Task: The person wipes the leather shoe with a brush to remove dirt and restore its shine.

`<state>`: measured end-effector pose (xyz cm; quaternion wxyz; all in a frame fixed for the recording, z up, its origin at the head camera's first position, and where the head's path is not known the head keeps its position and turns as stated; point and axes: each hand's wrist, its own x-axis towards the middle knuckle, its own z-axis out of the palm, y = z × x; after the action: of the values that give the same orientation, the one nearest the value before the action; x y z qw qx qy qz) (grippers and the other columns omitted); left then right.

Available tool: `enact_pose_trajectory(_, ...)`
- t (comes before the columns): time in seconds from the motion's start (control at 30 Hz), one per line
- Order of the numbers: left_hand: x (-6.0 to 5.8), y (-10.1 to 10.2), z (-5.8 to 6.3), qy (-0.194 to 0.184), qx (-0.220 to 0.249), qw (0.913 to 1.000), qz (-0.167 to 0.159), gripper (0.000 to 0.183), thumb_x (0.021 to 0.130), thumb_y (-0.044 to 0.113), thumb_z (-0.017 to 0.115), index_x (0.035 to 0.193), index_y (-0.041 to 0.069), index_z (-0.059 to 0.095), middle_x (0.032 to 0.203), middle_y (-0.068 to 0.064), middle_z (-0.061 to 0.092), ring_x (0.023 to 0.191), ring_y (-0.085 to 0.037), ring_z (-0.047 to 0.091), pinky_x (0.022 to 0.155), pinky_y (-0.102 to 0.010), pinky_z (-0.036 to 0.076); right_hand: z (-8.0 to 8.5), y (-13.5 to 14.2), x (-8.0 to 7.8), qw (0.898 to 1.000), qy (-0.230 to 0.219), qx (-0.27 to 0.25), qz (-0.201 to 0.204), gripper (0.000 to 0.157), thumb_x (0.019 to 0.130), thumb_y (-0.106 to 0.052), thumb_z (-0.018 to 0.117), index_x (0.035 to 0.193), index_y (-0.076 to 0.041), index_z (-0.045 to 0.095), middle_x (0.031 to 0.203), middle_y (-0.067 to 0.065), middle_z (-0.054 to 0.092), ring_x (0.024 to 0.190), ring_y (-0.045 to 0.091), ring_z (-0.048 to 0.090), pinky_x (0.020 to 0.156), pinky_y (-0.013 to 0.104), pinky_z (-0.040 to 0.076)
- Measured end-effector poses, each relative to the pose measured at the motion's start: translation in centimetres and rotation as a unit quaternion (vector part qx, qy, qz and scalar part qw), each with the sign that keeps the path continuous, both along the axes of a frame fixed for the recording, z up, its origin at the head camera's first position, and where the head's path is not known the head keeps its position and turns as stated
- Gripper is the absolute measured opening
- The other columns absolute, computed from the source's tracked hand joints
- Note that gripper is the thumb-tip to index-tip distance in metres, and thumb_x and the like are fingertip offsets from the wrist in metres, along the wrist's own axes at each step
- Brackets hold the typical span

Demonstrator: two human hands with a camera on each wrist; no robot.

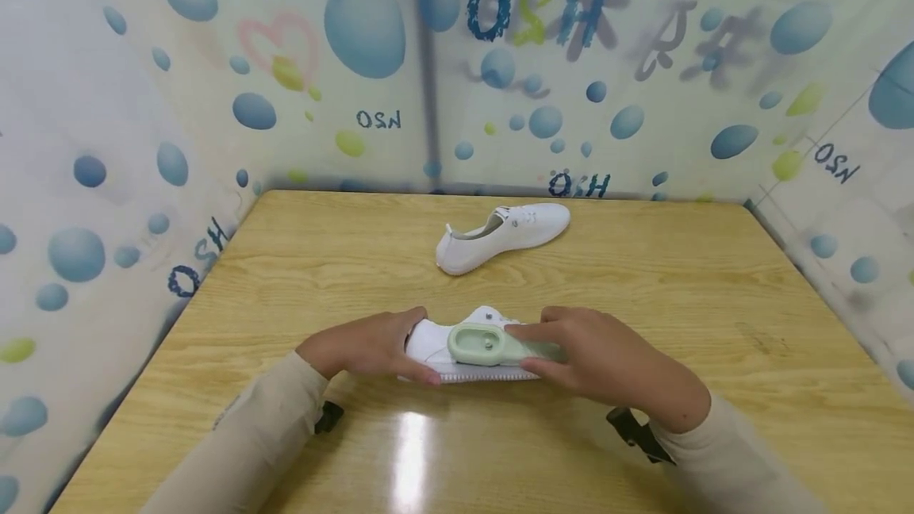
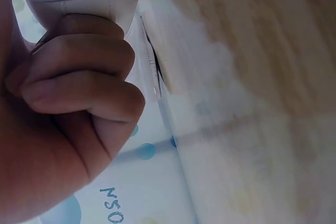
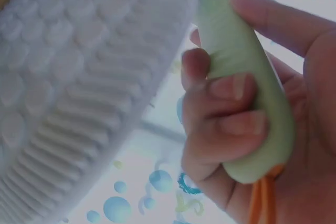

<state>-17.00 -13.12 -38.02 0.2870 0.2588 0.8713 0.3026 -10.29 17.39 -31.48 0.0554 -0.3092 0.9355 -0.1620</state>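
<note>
My left hand [image 1: 382,343] grips a white shoe [image 1: 432,339] at its heel end, thumb on the near side. In the left wrist view its fingers [image 2: 84,72] are curled beneath the white upper. My right hand [image 1: 600,351] holds a pale green brush [image 1: 477,344] by the handle, its oval head against the shoe's near side. An orange cord [image 3: 264,198] hangs from the handle's end in the right wrist view. That view also shows the textured white sole [image 3: 100,72]. The bristles are mostly hidden, and the right hand covers the toe in the head view.
A second white shoe [image 1: 507,236] lies farther back on the wooden table [image 1: 343,252], toe to the right. Patterned curtain-like walls [image 1: 457,101] stand behind the table and at both sides. Dark straps [image 1: 639,435] sit near the wrists.
</note>
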Motion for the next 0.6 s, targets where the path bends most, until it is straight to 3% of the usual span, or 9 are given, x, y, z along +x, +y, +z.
enact_pose_trajectory(0.1, 0.0, 0.1, 0.0, -0.004, 0.000, 1.0000, 0.002, 0.067, 0.075, 0.053, 0.083, 0.115, 0.013, 0.048, 0.094, -0.001, 0.062, 0.082, -0.016, 0.059, 0.070, -0.032, 0.049, -0.2, 0.0, 0.1, 1.000, 0.011, -0.012, 0.003, 0.039, 0.092, -0.034, 0.072, 0.130, -0.025, 0.068, 0.080, -0.008, 0.055, 0.064, 0.004, 0.041, 0.058, 0.020, 0.038)
enact_pose_trajectory(0.3, 0.0, 0.1, -0.1, 0.001, 0.021, 0.9997, -0.006, 0.064, 0.076, 0.049, 0.085, 0.114, 0.012, 0.050, 0.096, 0.001, 0.064, 0.083, -0.013, 0.061, 0.071, -0.030, 0.051, -1.8, -1.5, 0.1, 0.996, 0.077, -0.033, 0.027, 0.043, 0.093, -0.038, 0.070, 0.133, -0.023, 0.065, 0.092, -0.001, 0.063, 0.065, 0.003, 0.046, 0.058, 0.019, 0.041)
enact_pose_trajectory(0.6, 0.1, 0.0, 0.0, 0.005, 0.002, 1.0000, 0.000, 0.065, 0.075, 0.053, 0.083, 0.112, 0.013, 0.049, 0.092, -0.001, 0.062, 0.080, -0.015, 0.060, 0.069, -0.031, 0.050, -0.3, -0.4, 0.5, 0.999, 0.045, 0.005, 0.002, 0.040, 0.091, -0.035, 0.072, 0.129, -0.024, 0.068, 0.083, -0.006, 0.057, 0.063, 0.004, 0.042, 0.057, 0.021, 0.038)
